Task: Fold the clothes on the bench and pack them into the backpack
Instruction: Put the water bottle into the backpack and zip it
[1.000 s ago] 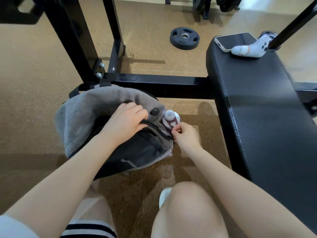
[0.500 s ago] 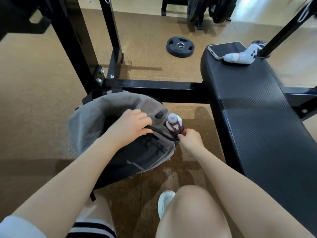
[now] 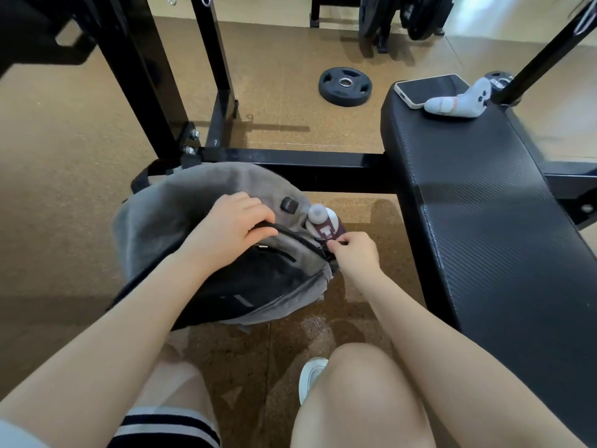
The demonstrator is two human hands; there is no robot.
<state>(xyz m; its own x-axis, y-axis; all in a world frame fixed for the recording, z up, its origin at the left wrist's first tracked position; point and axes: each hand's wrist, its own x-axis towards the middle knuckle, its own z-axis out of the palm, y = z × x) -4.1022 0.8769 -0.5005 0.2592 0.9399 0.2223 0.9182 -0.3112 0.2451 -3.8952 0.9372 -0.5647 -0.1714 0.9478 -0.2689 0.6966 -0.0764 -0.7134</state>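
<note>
Hands: left (image 3: 232,226) grips backpack (image 3: 168,215) rim, right (image 3: 353,250) pinches its zipper.

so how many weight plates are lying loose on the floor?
1: a black weight plate flat on the floor left of the bench. More plates hang on a rack at the back, partly cut off.

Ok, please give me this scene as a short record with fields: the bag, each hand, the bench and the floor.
backpack: grey, on the floor beside the bench
left hand: grips the backpack's top edge
right hand: pinches something small at the backpack's right corner, probably the zipper pull
bottle: upright in the side pocket
bench: carries a phone and a white sock
floor: weight plate
</note>
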